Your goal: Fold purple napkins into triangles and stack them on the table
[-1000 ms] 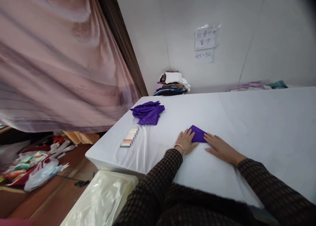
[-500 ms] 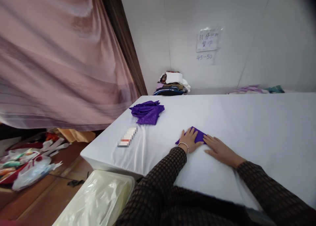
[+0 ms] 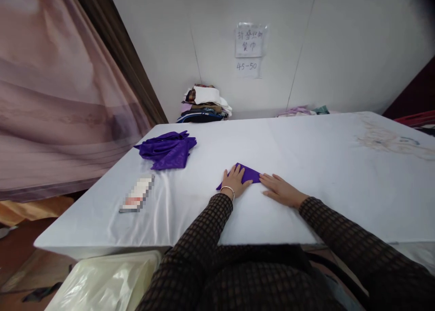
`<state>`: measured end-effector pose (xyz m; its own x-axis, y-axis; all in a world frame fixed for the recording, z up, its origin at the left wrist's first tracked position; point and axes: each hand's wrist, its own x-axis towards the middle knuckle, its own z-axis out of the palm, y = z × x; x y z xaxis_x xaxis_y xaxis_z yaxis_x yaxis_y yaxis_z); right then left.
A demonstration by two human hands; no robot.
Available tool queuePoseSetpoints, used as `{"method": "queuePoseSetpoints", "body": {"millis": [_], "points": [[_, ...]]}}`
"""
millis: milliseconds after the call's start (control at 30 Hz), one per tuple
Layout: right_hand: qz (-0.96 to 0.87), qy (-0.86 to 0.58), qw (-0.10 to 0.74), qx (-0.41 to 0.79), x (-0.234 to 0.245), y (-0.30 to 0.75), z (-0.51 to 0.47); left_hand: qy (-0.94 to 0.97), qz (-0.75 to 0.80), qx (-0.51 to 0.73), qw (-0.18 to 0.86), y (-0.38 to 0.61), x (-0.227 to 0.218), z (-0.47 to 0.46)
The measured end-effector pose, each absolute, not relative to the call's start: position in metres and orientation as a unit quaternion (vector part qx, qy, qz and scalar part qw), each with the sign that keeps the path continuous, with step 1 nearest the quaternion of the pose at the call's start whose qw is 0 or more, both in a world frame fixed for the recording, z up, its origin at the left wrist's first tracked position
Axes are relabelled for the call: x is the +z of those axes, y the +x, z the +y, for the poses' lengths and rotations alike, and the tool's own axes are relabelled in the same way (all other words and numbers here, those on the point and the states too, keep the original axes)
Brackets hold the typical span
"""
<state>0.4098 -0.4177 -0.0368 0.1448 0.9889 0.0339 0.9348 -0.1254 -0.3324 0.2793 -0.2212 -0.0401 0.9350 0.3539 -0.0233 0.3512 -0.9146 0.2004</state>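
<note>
A folded purple cloth napkin (image 3: 249, 174) lies flat on the white-covered table (image 3: 306, 161), roughly triangular in what shows of it. Across its left part rests my left hand (image 3: 235, 180), fingers spread and palm down; a thin bracelet circles that wrist. My right hand (image 3: 283, 190) lies flat at the napkin's right corner, fingertips touching it and thumb apart. Part of the napkin is hidden under the left hand. Farther left on the table sits a loose heap of purple cloths (image 3: 168, 150).
A blurred-out flat object (image 3: 137, 194) lies near the table's left side. Folded clothes (image 3: 205, 105) are stacked behind the far edge. Pale cords (image 3: 384, 139) lie at the far right. A plastic-covered bin (image 3: 105, 281) stands below the front edge; a pink curtain (image 3: 61, 98) hangs at left.
The camera view has turned to the right, so table, heap and sign appear farther left. Both hands stay flat on the napkin, with the right hand slightly farther toward its right corner.
</note>
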Motion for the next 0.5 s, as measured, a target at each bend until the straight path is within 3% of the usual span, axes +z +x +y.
{"method": "queuePoseSetpoints", "body": {"millis": [267, 500], "points": [[-0.612, -0.763, 0.163, 0.131, -0.034, 0.414, -0.452, 0.98, 0.177, 0.007, 0.096, 0.281, -0.037, -0.221], [-0.409, -0.817, 0.388, 0.121, -0.033, 0.429, -0.46, 0.981, 0.174, 0.015, 0.079, 0.282, -0.037, -0.221]]}}
